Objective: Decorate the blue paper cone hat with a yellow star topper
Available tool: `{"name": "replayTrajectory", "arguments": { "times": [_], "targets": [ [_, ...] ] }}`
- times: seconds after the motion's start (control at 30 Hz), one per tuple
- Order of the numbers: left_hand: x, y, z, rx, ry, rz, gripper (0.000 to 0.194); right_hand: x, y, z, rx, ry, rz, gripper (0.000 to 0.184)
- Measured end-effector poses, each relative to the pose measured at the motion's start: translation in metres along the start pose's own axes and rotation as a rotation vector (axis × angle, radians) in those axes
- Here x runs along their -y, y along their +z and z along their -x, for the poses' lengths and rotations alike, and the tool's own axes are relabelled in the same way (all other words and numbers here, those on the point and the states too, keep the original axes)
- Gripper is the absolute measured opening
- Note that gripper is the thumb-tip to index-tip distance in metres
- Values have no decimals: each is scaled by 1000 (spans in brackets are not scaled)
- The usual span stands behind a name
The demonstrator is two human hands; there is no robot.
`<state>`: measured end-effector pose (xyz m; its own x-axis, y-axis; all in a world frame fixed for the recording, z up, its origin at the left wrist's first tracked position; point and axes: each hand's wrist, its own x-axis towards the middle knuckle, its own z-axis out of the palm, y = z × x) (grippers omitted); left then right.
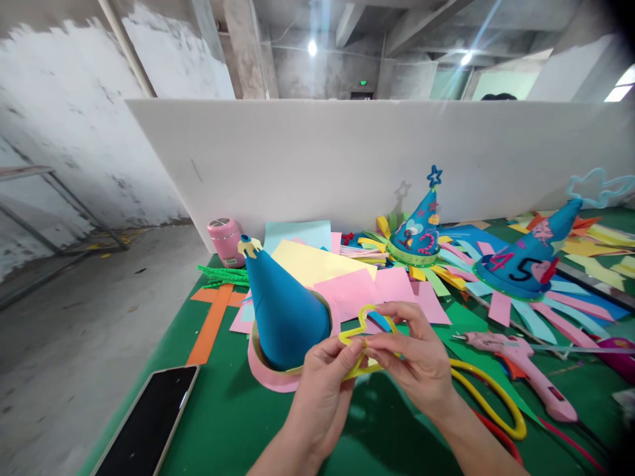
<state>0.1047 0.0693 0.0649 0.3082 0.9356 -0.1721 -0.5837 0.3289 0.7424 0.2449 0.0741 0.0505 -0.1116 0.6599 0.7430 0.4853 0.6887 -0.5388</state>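
Both hands hold a yellow pipe cleaner (366, 316) bent into a wavy, looped outline, a little above the table. My left hand (330, 370) pinches its left lower part between thumb and fingers. On the other side my right hand (414, 350) grips it with thumb and fingertips. Just left of the hands, a plain blue paper cone hat (285, 311) leans to the left, a pale yellow cut piece (249, 247) around its tip. A pink paper brim (268, 378) surrounds its base. Fingers hide some of the pipe cleaner.
A phone (149, 423) lies front left. Green pipe cleaners (223, 276), a pink canister (226, 242) and pink paper sheets (344, 294) are behind. Two decorated hats (414, 231) stand back right. A pink glue gun (526, 370) and a thick yellow loop (518, 423) lie right.
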Motion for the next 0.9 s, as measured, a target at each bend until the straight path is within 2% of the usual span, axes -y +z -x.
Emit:
{"name": "replayTrajectory", "arguments": {
  "times": [0.17, 0.3, 0.37, 0.43, 0.57, 0.73, 0.9],
  "targets": [
    [-1, -3, -4, -97, 8, -29, 12, 0, 4, 0, 12, 61, -13, 23],
    [-2, -4, -7, -232, 1, -31, 17, -1, 5, -1, -79, 378, -196, 41],
    [-2, -5, -8, -239, 1, -26, 17, -2, 6, -3, -46, 531, -357, 34],
    [-1, -5, -8, -220, 2, -25, 16, -2, 8, -5, 4, 604, -458, 17],
    [-4, -5, -6, -162, 14, -32, 17, -1, 13, -8, -12, 622, -453, 25],
    [-6, -6, -3, -113, -13, -44, 18, 3, 18, -12, -15, 624, -483, 23],
    [-1, -9, -5, -166, 16, -152, 13, 4, 20, -17, -2, 625, -513, 21]
  ]
}}
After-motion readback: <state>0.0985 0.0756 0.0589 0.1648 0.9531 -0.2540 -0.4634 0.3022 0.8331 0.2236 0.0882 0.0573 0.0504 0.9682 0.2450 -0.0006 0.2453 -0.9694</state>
